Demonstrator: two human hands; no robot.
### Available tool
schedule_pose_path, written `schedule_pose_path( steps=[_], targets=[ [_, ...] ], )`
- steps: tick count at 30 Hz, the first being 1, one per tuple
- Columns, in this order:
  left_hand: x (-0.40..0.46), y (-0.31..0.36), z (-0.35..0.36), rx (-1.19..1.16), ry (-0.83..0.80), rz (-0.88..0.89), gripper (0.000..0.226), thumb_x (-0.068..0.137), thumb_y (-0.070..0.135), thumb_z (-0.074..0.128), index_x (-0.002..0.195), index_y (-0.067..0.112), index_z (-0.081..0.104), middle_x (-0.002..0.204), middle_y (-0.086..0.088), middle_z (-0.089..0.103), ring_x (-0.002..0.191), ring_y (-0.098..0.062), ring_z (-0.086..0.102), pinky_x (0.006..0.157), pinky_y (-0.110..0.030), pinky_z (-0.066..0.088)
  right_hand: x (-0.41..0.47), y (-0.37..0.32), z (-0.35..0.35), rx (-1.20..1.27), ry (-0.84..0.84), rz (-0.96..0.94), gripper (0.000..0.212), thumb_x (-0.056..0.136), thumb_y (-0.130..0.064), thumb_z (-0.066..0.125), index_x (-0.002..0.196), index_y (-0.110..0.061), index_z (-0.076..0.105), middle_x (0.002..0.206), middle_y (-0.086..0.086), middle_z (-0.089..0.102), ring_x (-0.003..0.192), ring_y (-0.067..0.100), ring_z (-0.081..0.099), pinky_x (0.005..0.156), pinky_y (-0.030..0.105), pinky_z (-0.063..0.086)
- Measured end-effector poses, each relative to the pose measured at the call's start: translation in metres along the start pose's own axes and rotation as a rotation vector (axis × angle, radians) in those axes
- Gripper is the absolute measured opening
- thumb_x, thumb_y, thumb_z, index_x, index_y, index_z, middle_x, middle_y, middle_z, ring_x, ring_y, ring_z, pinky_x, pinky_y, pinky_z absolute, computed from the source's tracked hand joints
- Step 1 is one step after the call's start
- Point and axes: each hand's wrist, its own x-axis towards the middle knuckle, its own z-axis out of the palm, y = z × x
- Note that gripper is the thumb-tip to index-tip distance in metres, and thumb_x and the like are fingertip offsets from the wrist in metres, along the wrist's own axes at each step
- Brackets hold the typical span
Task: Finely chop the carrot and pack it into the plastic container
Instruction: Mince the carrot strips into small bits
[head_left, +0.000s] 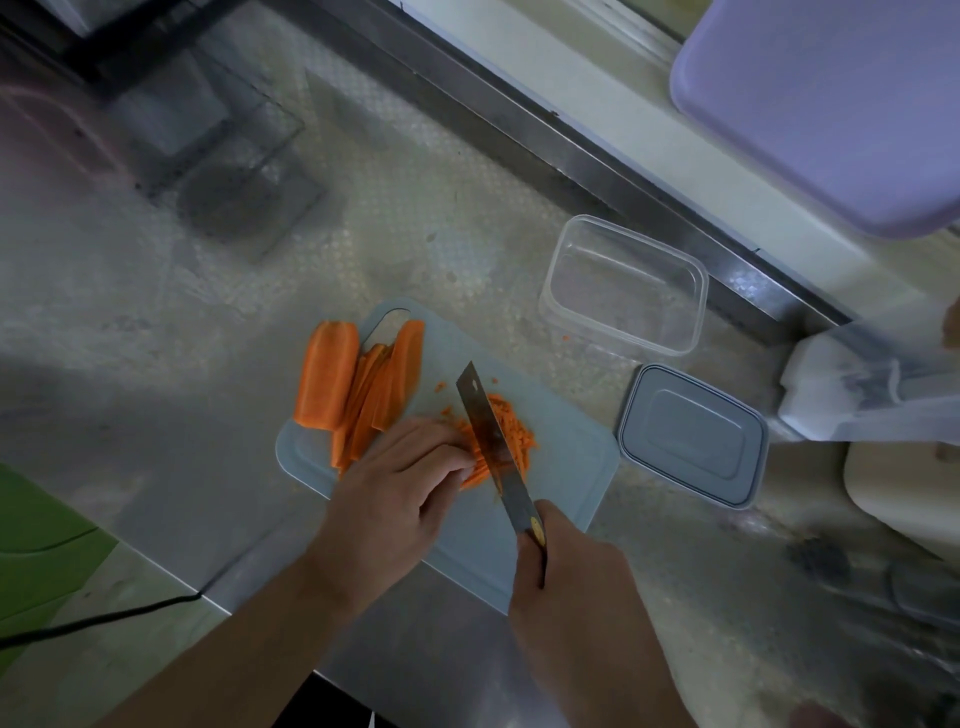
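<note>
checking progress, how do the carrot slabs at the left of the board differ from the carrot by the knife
The carrot slabs are long, whole strips lying untouched, clear of both hands; the chopped carrot is a pile of tiny bits beside the knife blade. The slabs overhang the cutting board edge; the chopped pile sits wholly on it. Both are orange, and neither is in the plastic container.

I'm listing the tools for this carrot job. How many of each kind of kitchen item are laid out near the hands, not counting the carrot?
Cutting board: 1
Knife: 1
Clear plastic container: 1
Container lid: 1
Total: 4
</note>
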Motion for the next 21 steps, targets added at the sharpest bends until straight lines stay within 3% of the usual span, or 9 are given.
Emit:
schedule_pose_path(
  steps=[4,6,11,13,17,21],
  targets=[
    [0.0,-0.001,0.001,-0.019,0.015,-0.017,0.005,0.096,0.008,0.072,0.096,0.01,0.076,0.106,0.002,0.07,0.104,-0.019,0.066,0.096,-0.029,0.051,0.008,-0.003,-0.001,-0.076,-0.032,0.008,0.017,0.105,-0.035,0.033,0.117,-0.039,0.046,0.079,-0.007,0.058,0.073,0.01,0.06,0.06,0.025,0.046],
    [0.001,-0.001,0.001,-0.022,0.022,-0.02,0.005,0.096,0.006,0.074,0.095,0.01,0.076,0.106,0.002,0.07,0.104,-0.018,0.065,0.097,-0.027,0.05,0.011,-0.004,0.0,-0.097,-0.042,0.004,0.017,0.105,-0.033,0.034,0.114,-0.037,0.047,0.078,-0.007,0.058,0.072,0.01,0.06,0.062,0.028,0.051],
    [0.002,0.001,-0.001,-0.033,0.031,-0.031,0.006,0.095,0.007,0.075,0.091,0.011,0.075,0.103,0.004,0.069,0.103,-0.015,0.064,0.098,-0.02,0.047,0.014,-0.001,0.013,0.015,-0.009,0.005,0.038,0.106,-0.035,0.034,0.141,-0.044,0.044,0.072,-0.002,0.061,0.064,0.014,0.063,0.053,0.024,0.046],
    [0.002,0.001,-0.001,-0.031,0.028,-0.034,0.006,0.094,0.007,0.075,0.091,0.012,0.075,0.102,0.005,0.069,0.102,-0.014,0.064,0.096,-0.022,0.048,0.013,0.0,0.015,0.069,0.017,0.006,0.034,0.106,-0.036,0.036,0.136,-0.044,0.049,0.067,-0.001,0.06,0.06,0.014,0.062,0.05,0.025,0.046],
    [0.001,0.0,-0.001,-0.026,0.011,-0.033,0.004,0.093,0.008,0.076,0.094,0.013,0.075,0.103,0.004,0.068,0.101,-0.015,0.064,0.093,-0.026,0.05,0.007,-0.001,0.006,0.088,0.045,-0.021,0.012,0.105,-0.032,0.041,0.101,-0.038,0.051,0.057,0.001,0.053,0.054,0.014,0.059,0.046,0.027,0.041],
    [0.0,-0.001,-0.001,-0.022,-0.003,-0.033,0.004,0.094,0.009,0.075,0.095,0.013,0.075,0.105,0.005,0.068,0.101,-0.015,0.064,0.092,-0.028,0.051,0.005,-0.006,-0.004,0.054,0.008,-0.025,0.012,0.106,-0.032,0.04,0.106,-0.039,0.05,0.061,-0.001,0.053,0.06,0.003,0.059,0.049,0.019,0.041]
  ],
)
